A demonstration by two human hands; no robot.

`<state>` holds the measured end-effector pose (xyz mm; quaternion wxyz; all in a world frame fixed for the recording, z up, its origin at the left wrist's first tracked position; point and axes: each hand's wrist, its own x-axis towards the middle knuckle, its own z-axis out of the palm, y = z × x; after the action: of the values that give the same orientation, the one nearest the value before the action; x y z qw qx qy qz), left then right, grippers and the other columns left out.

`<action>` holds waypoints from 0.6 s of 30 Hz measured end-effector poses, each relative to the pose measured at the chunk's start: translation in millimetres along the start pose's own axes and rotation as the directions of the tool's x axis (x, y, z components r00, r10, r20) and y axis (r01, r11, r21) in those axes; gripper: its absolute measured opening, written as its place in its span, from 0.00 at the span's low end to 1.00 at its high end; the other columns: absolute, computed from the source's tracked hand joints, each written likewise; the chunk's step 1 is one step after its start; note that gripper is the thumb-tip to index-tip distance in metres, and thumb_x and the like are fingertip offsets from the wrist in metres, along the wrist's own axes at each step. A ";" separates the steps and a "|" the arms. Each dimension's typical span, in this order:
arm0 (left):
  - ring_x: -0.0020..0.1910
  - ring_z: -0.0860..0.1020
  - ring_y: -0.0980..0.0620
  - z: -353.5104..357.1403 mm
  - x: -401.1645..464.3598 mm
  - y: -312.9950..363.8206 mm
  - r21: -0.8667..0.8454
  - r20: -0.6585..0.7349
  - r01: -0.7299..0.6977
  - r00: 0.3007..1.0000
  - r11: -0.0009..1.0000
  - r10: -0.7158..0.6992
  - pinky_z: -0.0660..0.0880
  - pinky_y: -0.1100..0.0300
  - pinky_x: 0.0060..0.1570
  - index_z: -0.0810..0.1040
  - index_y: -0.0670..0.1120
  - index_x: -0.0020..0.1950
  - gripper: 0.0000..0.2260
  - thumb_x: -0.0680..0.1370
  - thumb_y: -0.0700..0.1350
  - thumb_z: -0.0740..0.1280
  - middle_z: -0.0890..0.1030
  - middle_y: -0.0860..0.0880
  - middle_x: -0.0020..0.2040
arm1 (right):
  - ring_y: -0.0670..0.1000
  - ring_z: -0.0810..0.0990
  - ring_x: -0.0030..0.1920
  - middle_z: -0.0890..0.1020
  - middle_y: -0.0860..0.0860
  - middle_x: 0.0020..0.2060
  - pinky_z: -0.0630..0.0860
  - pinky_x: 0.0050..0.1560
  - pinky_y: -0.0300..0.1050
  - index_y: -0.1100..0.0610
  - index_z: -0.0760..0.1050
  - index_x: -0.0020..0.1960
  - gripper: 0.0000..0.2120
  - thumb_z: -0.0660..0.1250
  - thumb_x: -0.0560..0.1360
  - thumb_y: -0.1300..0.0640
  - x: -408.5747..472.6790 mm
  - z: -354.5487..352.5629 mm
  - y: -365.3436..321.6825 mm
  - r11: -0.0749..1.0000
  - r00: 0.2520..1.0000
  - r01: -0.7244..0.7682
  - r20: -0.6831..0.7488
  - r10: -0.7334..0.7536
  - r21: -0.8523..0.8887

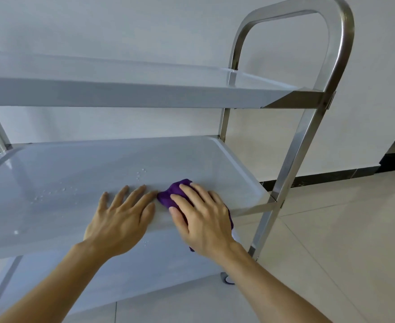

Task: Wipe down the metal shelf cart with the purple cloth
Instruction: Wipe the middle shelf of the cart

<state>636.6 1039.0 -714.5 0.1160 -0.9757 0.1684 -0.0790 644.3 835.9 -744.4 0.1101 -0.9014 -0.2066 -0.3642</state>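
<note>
The metal shelf cart [308, 127] fills the view, with a top shelf [145, 89], a middle shelf [98, 169] and a lower shelf below. My right hand [203, 220] presses flat on the purple cloth [168, 194] at the front right of the middle shelf; most of the cloth is hidden under the palm, with a tail hanging over the front edge. My left hand [122, 220] lies flat on the same shelf just left of the cloth, fingers spread, holding nothing. Water droplets [140, 173] dot the shelf surface.
A white wall stands behind the cart. Pale floor tiles [343, 241] spread to the right, with a dark skirting strip [331, 177] along the wall. A cart wheel [228, 279] shows under the lower shelf. The steel handle loop [341, 31] rises at the right.
</note>
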 end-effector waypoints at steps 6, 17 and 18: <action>0.79 0.50 0.47 18.3 6.5 0.2 -0.193 0.086 0.100 0.993 0.976 -0.085 0.52 0.39 0.73 0.44 0.62 0.78 0.30 0.75 0.60 0.29 0.47 0.59 0.80 | 0.53 0.80 0.61 0.82 0.49 0.61 0.77 0.59 0.51 0.52 0.83 0.57 0.21 0.54 0.80 0.45 -11.9 -41.5 102.5 0.943 0.952 -0.286 0.060 0.300 -0.171; 0.64 0.76 0.35 -4.3 -17.3 -0.3 0.000 0.066 -0.041 0.997 0.999 0.041 0.75 0.30 0.49 0.76 0.50 0.67 0.30 0.83 0.54 0.37 0.75 0.48 0.70 | 0.53 0.69 0.71 0.72 0.48 0.72 0.72 0.64 0.54 0.47 0.74 0.69 0.24 0.49 0.80 0.43 1.8 -28.5 14.8 0.992 0.923 -0.104 0.364 0.124 -0.075; 0.64 0.76 0.35 -4.3 -21.7 -0.9 -0.008 0.058 -0.044 0.997 0.999 0.044 0.75 0.30 0.49 0.75 0.50 0.67 0.30 0.83 0.54 0.37 0.75 0.48 0.70 | 0.51 0.69 0.71 0.71 0.45 0.72 0.71 0.65 0.53 0.45 0.73 0.70 0.23 0.49 0.80 0.43 2.8 -33.7 24.0 0.992 0.916 -0.110 0.382 0.125 -0.061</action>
<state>615.8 1046.4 -712.7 0.1195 -0.9740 0.1867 -0.0472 636.3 803.6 -719.6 0.0718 -0.9681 -0.1625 -0.1767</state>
